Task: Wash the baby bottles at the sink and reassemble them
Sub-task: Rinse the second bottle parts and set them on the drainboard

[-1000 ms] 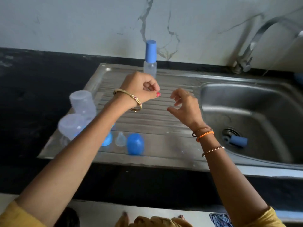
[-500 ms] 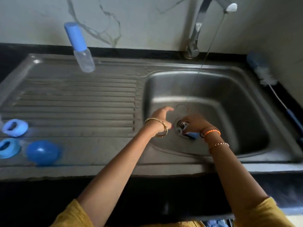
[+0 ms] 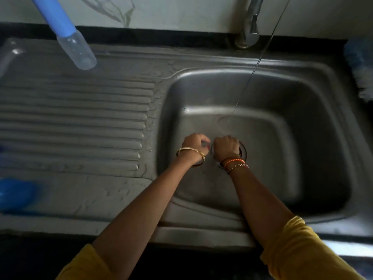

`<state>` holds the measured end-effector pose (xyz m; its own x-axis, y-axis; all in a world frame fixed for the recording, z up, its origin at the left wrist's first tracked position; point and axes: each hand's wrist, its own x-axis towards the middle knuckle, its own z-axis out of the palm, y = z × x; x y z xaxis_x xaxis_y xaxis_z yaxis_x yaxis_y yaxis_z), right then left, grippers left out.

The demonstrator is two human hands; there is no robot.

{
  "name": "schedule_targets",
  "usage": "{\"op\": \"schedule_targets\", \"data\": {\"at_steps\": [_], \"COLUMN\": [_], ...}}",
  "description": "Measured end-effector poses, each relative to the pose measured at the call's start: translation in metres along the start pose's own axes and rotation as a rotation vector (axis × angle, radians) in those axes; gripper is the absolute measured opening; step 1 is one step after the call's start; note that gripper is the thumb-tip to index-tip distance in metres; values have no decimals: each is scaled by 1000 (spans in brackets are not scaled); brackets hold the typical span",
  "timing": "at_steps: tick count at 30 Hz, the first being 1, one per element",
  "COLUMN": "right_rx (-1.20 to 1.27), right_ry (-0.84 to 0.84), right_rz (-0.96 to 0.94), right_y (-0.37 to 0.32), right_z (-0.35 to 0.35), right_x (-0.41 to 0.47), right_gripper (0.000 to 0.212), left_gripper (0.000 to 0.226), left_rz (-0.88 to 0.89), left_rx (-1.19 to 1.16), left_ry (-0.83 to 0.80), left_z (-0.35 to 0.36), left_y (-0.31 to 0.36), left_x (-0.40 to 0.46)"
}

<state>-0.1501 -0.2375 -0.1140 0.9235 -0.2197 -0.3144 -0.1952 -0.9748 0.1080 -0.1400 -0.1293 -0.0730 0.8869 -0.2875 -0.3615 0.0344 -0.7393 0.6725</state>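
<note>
Both my hands are low in the steel sink basin, side by side at the drain. My right hand is curled over the drain, where a small blue bottle part lay; the part is hidden under it now. My left hand sits just left of it, its back to the camera and fingers curled under, and what they hold is hidden. A clear bottle with a tall blue cap stands at the back of the drainboard. A blurred blue cap lies at the left edge.
The tap rises behind the basin, and a thin stream of water runs from it to the basin floor just behind my hands. A bottle brush lies on the counter at the far right. Black counter surrounds the sink.
The view has swung right and down onto the basin. Both hands went from above the drainboard down to the drain, and my right hand now covers the blue part.
</note>
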Motion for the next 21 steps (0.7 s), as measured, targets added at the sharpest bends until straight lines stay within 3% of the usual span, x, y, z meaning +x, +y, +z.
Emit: {"op": "schedule_targets", "data": {"at_steps": [4,7,10,15,18,21], "right_rx": [192,667,920,926,945,910], "right_ry": [111,223,277,315,468,345], "right_rz": [131,446,496,434,422,323], "right_y": [4,26,48,67,66,62], "right_z": [-11,-35,-67,-117,-124,-120], "right_x": [2,8,18,41,41,39], "right_gripper": [28,30,31,35,31,26], "left_gripper": [36,43,46,46,45,42], "left_rz": [-20,-32,5,110,170,174], "left_rx": [-42,-96,-190,-299,-348,-450], "left_ry": [-11,42,115,90,118,150], "left_z": [4,0,-9,-25,-30,-31], "left_y": [12,23,38,63,74,81], "left_x": [14,24,35,49,59,66]}}
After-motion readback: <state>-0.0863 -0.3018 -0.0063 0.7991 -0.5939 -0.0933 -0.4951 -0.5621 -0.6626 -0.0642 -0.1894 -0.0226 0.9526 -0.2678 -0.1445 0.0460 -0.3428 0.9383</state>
